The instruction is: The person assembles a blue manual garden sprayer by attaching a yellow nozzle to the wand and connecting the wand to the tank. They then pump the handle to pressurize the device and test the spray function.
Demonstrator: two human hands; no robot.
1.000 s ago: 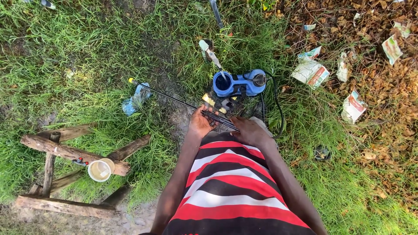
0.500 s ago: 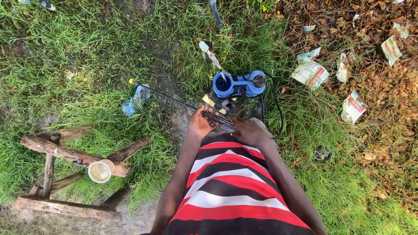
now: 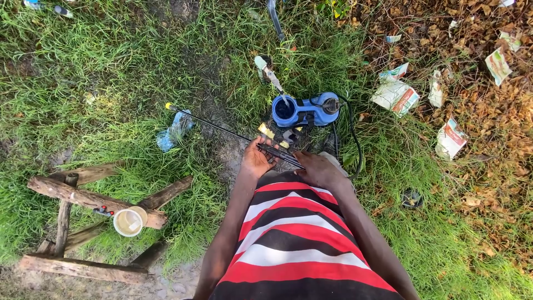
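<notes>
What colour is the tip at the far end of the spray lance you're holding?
Yellow: the tip of the thin black spray lance shows best in the head view, over the grass.

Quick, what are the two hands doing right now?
Left hand: closed, holding the thin black spray rod.
Right hand: on the rod's handle end; grip cannot be told.

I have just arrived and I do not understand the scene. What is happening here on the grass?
A person in a red, white and black striped top stands on grass and holds a long thin black rod with both hands. The left hand and the right hand grip its near end; its yellow tip points away to the left. Just beyond the hands, a blue machine with a black hose sits on the ground. A wooden frame with a small cup lies to the left.
</notes>
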